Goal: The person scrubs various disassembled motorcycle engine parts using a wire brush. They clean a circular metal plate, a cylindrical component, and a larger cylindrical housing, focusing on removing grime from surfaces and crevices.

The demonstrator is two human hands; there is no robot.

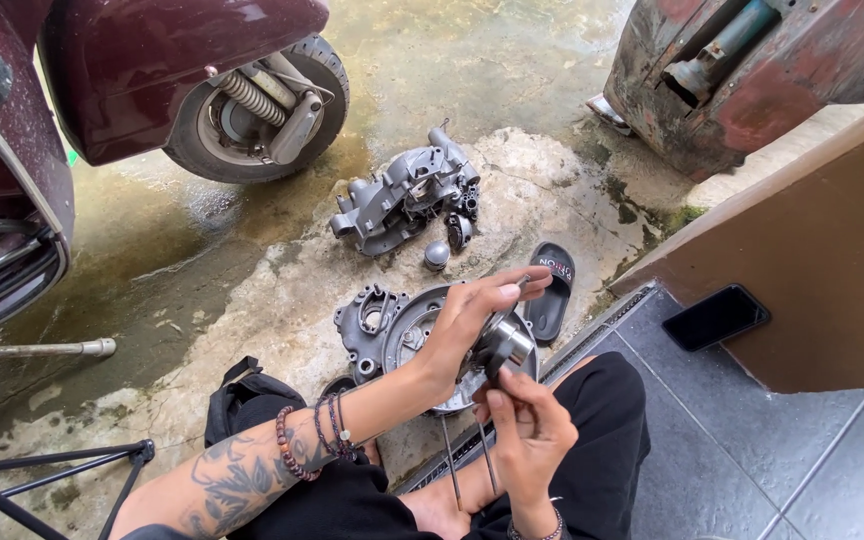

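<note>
Seated low over the wet concrete, the person cradles a round metal engine part (503,343) in the left hand (472,320), fingers curled round it to steady it. The right hand (524,425) pinches its underside from below, above the grey crankcase cover (382,325). Another engine casing (407,195) lies beyond, near a black sandal (552,290).

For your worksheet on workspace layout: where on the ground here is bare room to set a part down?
Free: wet concrete between scooter wheel and engine casing; tiles beside phone. Crowded: around round engine cover, sandal, and both hands, left hand, right hand.
</note>
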